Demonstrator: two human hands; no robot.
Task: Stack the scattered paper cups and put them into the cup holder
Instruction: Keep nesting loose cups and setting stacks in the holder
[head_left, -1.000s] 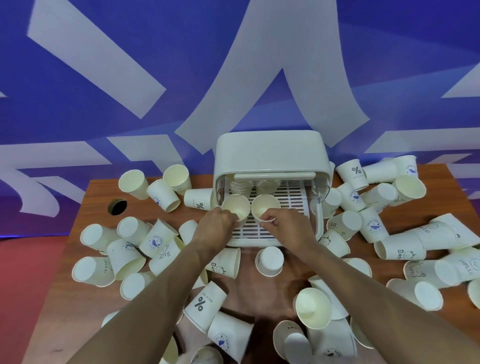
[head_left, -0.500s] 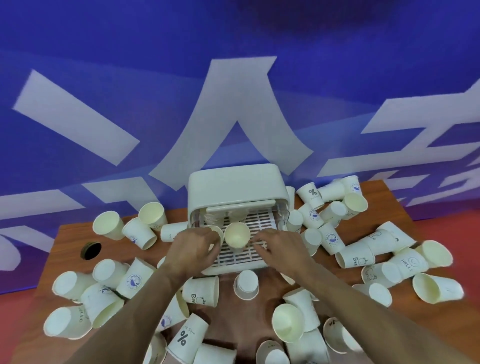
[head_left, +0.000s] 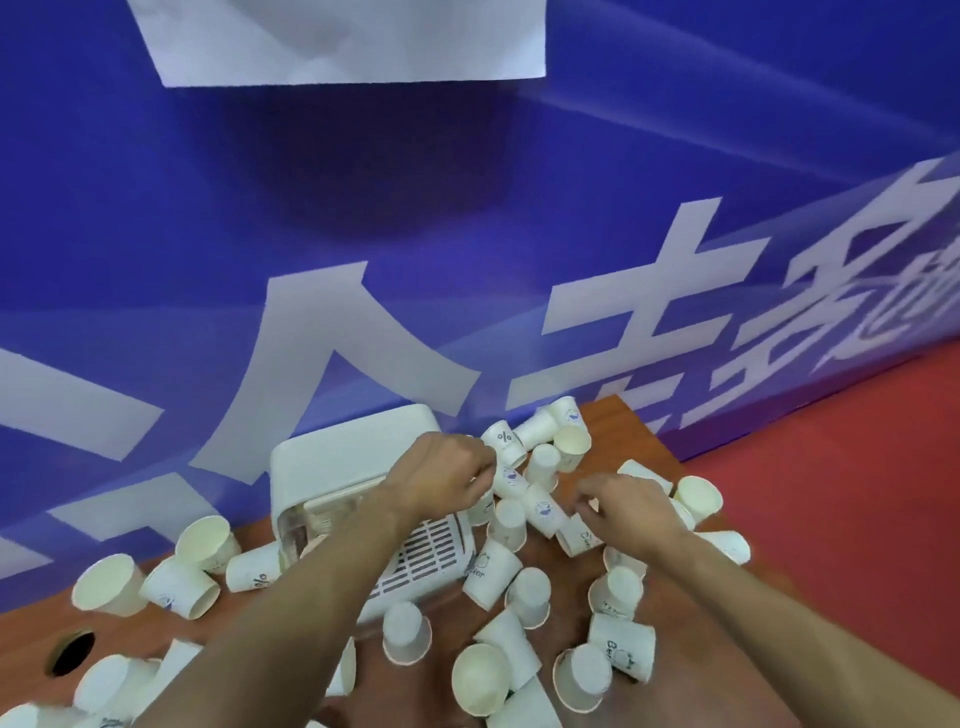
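The white cup holder (head_left: 332, 470) stands at the back of the wooden table (head_left: 618, 421), its slotted tray (head_left: 428, 553) pulled out toward me. White paper cups lie scattered all around it. My left hand (head_left: 447, 475) reaches across the holder's right side, fingers curled against a cluster of cups (head_left: 511, 480); whether it grips one is hidden. My right hand (head_left: 631, 506) curls down over a tipped printed cup (head_left: 574, 538) to the right of the tray. Both forearms cross the table from below.
Loose cups crowd the left side (head_left: 182, 587) and the near side (head_left: 480, 678) of the table. A round dark hole (head_left: 70, 652) sits in the tabletop at the left. Behind is a blue wall with white lettering (head_left: 332, 364); red floor (head_left: 857, 467) lies right of the table's edge.
Both hands have left the tray front and moved right to the cup cluster beside the holder. The cups held earlier are no longer in my hands. The view has tilted up and right.
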